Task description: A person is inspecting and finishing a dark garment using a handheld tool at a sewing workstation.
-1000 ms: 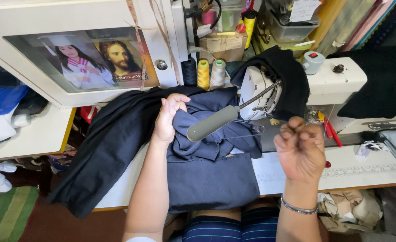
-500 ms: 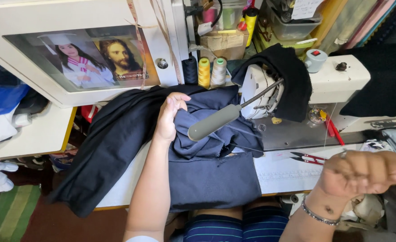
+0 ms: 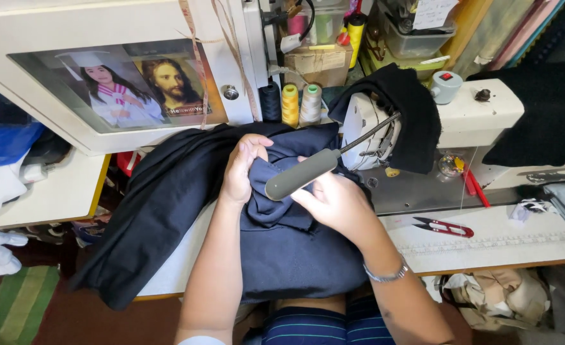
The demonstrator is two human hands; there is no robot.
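A dark navy fabric (image 3: 167,211) lies bunched across the sewing table (image 3: 525,249) and hangs over its near edge. My left hand (image 3: 244,167) grips a fold of it at the top of the bunch. My right hand (image 3: 337,203) rests on the same bunch just to the right, fingers curled into the cloth. A grey lamp head (image 3: 301,174) on a flexible neck hangs between and above both hands. The white sewing machine (image 3: 468,112) stands just right of the hands, partly draped in black cloth (image 3: 410,121).
Red thread snips (image 3: 443,226) lie on the table to the right, near a red tool (image 3: 473,185). Thread cones (image 3: 290,105) stand behind the fabric. A white cabinet (image 3: 71,38) with pictures in its door is at the left. Cluttered shelves fill the back.
My right hand came back from the far right of the table and now rests on the fabric bunch. My left hand stayed on the fabric.
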